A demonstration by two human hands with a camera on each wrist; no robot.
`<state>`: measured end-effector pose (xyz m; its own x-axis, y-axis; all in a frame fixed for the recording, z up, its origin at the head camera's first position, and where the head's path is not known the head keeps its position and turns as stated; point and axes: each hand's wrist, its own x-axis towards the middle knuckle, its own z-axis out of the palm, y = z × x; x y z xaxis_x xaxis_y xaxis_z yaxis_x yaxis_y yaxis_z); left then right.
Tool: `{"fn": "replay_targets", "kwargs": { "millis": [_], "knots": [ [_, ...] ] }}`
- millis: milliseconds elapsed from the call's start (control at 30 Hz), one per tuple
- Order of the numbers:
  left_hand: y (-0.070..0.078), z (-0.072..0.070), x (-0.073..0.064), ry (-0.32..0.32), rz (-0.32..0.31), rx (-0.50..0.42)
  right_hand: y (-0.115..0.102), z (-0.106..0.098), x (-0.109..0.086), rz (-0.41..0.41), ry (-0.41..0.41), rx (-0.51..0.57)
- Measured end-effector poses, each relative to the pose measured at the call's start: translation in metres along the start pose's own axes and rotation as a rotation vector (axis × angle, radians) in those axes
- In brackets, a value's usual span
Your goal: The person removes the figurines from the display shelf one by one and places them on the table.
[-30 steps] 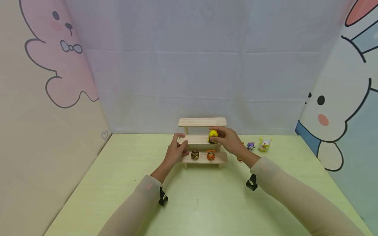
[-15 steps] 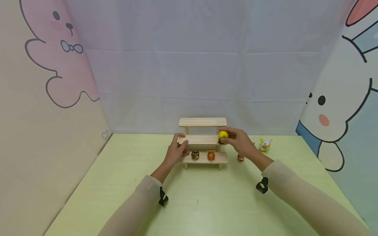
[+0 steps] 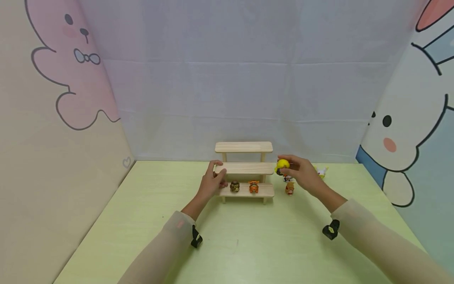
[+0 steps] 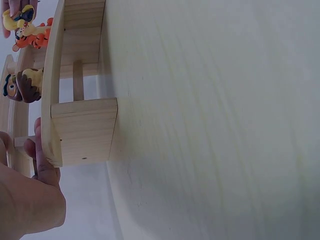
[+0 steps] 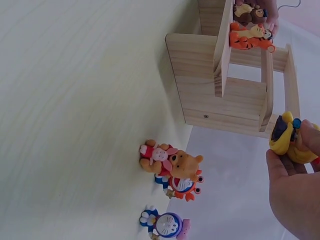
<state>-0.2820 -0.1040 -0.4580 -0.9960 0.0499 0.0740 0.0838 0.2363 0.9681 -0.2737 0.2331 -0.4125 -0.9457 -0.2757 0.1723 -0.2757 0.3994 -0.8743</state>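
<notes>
A three-step wooden display shelf [image 3: 244,169] stands near the back of the table. My left hand [image 3: 213,179] grips its left end around the middle step. On the lowest step sit a brown owl figurine [image 3: 235,187] and an orange tiger figurine [image 3: 253,187], side by side. Just beyond the right end of the middle step, my right hand [image 3: 301,173] pinches a yellow figurine [image 3: 282,164] between thumb and fingers. In the right wrist view this yellow figurine [image 5: 282,140] has dark blue parts and is held off the table; the fingers cover part of it.
Right of the shelf, a bear figurine [image 5: 184,165] holding a pink piglet stands before a blue cat figurine [image 5: 181,185] in a red crab costume. Another blue cat figurine [image 5: 167,225] is beside them. A white-and-yellow figurine [image 3: 322,172] is partly behind my right hand. A curtain hangs behind.
My right hand has moved right with the yellow figurine, from over the middle step to past its right end. The bear figurine has come into view. My left hand stays put.
</notes>
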Motion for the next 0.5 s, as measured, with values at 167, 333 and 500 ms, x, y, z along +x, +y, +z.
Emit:
{"fn": "replay_targets", "kwargs": {
  "millis": [167, 333, 500],
  "knots": [
    [0.000, -0.001, 0.000, 0.001, 0.000, -0.001, 0.007, -0.008, -0.006, 0.006, 0.001, 0.002],
    [-0.001, -0.001, 0.000, -0.002, 0.001, -0.008, 0.017, -0.015, -0.013, 0.026, 0.005, -0.016],
    [-0.002, -0.001, 0.001, -0.007, 0.010, -0.011, 0.025, -0.023, -0.021, 0.059, 0.012, -0.049]
  ]
}}
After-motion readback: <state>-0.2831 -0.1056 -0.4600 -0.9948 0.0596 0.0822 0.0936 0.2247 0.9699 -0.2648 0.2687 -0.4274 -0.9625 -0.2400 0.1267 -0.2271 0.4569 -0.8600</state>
